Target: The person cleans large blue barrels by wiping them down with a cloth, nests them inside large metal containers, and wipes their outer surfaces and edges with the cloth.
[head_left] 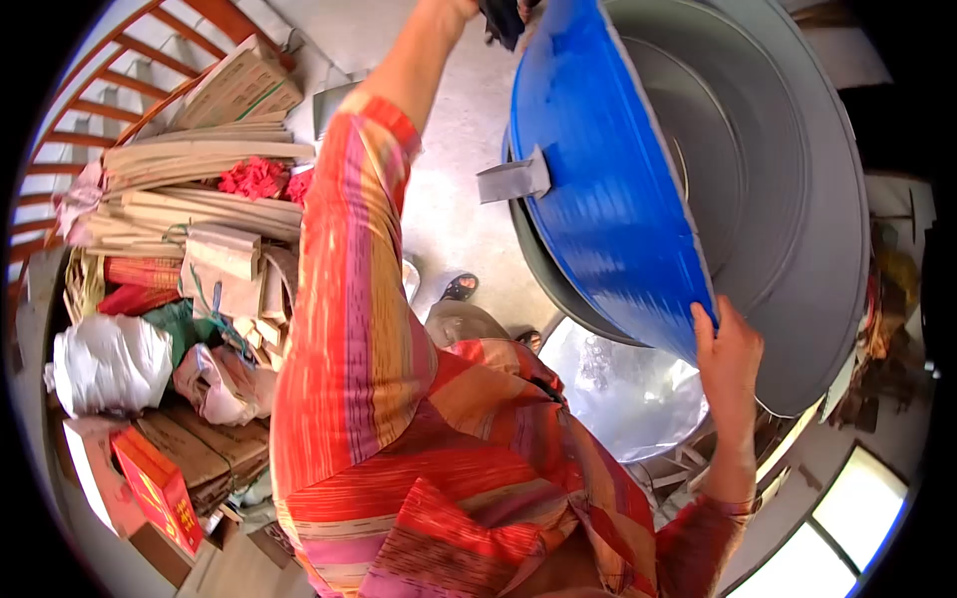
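A large blue round lid (608,179) stands tilted on edge in front of me, with a grey metal tab (516,181) sticking out from its face. My right hand (730,349) grips the lid's lower right rim, thumb on the blue face. Right behind the lid is a big grey round tub (797,199), its wide opening facing me. My left arm reaches up to the top edge, where only a bit of my left hand (459,6) shows; its fingers are out of view. Beside it, near the lid's upper rim, hangs something black (503,22).
Below the lid is a shiny silver round surface (628,399). On the left lie stacked wooden strips (199,154), a red cloth (254,177), a white plastic bag (112,367) and a red box (158,488). A wooden railing (110,80) stands behind them.
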The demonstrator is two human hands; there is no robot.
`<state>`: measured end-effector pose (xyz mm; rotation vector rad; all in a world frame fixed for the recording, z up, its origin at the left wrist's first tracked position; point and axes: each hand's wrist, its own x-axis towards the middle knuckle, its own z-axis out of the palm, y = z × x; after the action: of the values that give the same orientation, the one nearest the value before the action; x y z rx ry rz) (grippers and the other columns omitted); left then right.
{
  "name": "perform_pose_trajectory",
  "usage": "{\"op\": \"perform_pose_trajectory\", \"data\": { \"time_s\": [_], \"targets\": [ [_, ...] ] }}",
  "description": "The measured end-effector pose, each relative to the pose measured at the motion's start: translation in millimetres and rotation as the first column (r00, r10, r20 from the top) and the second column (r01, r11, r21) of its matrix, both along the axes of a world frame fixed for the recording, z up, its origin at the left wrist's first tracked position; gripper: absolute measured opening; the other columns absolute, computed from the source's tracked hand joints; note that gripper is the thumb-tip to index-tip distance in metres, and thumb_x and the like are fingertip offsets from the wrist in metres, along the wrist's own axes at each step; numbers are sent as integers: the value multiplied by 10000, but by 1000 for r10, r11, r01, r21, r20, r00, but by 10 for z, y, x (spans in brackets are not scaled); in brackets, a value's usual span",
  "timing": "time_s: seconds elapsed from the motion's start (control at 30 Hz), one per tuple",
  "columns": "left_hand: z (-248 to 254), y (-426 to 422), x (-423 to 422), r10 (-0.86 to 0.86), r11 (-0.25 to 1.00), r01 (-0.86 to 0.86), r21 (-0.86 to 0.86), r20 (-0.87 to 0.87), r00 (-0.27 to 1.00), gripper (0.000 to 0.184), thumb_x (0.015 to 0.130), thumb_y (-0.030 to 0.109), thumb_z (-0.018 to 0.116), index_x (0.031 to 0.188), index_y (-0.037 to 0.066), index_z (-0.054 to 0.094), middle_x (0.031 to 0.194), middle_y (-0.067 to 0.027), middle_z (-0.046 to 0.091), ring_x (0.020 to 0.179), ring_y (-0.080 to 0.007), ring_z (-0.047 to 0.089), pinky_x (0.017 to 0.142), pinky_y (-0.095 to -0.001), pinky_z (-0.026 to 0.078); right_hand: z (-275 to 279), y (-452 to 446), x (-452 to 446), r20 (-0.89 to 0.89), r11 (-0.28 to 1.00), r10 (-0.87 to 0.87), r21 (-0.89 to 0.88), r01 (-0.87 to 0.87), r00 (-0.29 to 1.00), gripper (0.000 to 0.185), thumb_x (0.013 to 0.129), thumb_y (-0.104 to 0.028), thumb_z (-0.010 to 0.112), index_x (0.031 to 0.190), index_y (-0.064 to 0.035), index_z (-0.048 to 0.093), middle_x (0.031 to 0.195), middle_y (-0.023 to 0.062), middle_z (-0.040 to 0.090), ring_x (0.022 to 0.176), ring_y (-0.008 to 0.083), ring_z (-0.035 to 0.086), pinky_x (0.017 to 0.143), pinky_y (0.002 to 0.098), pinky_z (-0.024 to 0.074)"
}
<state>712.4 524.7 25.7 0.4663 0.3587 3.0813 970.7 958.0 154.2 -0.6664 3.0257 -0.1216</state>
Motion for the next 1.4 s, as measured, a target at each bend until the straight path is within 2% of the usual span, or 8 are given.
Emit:
{"op": "perform_pose_trajectory", "data": {
  "time_s": [0.1, 0.17, 0.23, 0.37, 0.8, 0.93, 1.07, 1.4],
  "targets": [
    [-218, 403, 225, 12, 999, -9, -31, 119, 993, 624, 952, 489, 345, 1268, -37, 456, 1163, -192, 579, 1091, -286, 555, 989, -421, 425, 81, 144, 51, 219, 996, 11, -88, 9, 976, 197, 887, -184, 559, 952, 2, 570, 779, 174, 623, 694, 358, 609, 620, 401, 473],
    [-496, 821, 262, -348, 923, 383, 30, -359, 866, 474, 917, 400, 507, 1202, 22, 538, 1025, -150, 619, 980, -229, 583, 883, -368, 471, 136, 265, 47, 307, 973, 129, -224, -60, 943, 294, 865, -131, 565, 1116, 19, 533, 918, 223, 620, 814, 377, 617, 719, 391, 484],
    [-198, 1426, 795, 611, 668, -380, -639, 179, 771, 390, 864, 307, 589, 1153, 46, 575, 995, -132, 611, 937, -220, 575, 827, -335, 460, 183, 489, 18, 340, 955, 187, -282, -90, 922, 422, 842, -87, 568, 1236, 27, 466, 1014, 235, 604, 899, 368, 614, 806, 374, 470],
    [-771, 2267, 1254, 931, -54, -527, -848, -233, 280, 396, 830, 268, 569, 1109, -14, 555, 1028, -134, 617, 948, -260, 589, 847, -337, 463, 335, 1215, 52, 296, 941, 337, -99, -322, 894, 439, 862, -122, 570, 1257, 34, 458, 1006, 221, 617, 927, 344, 607, 854, 361, 446],
    [-1485, 3795, 3033, 905, 424, -478, -769, 340, 256, 507, 892, 150, 555, 1322, -6, 337, 1091, -108, 570, 854, -158, 575, 767, -276, 468, -53, 1612, 216, 342, 963, 248, -187, -193, 906, 310, 973, -223, 446, 985, 74, 533, 700, 134, 511, 605, 185, 443, 587, 322, 393],
    [-1389, 2478, 2438, 602, 681, -721, 129, 462, 652, 281, 932, 258, 463, 1135, 65, 480, 958, -113, 604, 790, -243, 612, 612, -362, 541, -67, 1611, 213, 340, 957, 260, -213, -195, 904, 316, 972, -234, 447, 978, 72, 527, 685, 117, 494, 590, 168, 427, 561, 324, 380],
    [-1136, 1107, 1406, 387, 777, -549, 308, 455, 802, 290, 900, 277, 458, 981, 20, 564, 919, -127, 653, 773, -243, 656, 596, -371, 562, 0, 1567, 316, 346, 976, 179, -178, -123, 921, 331, 970, -250, 445, 977, 67, 542, 695, 143, 517, 590, 205, 465, 567, 342, 394],
    [316, 1485, 2623, 514, 762, -364, -535, 160, 843, 521, 922, 429, 428, 1196, -2, 534, 1119, -154, 613, 982, -207, 614, 873, -338, 484, -53, 1687, 240, 314, 962, 234, -212, -172, 920, 307, 945, -234, 468, 1014, 52, 557, 819, 221, 582, 703, 384, 556, 632, 392, 440]
  ]
}}
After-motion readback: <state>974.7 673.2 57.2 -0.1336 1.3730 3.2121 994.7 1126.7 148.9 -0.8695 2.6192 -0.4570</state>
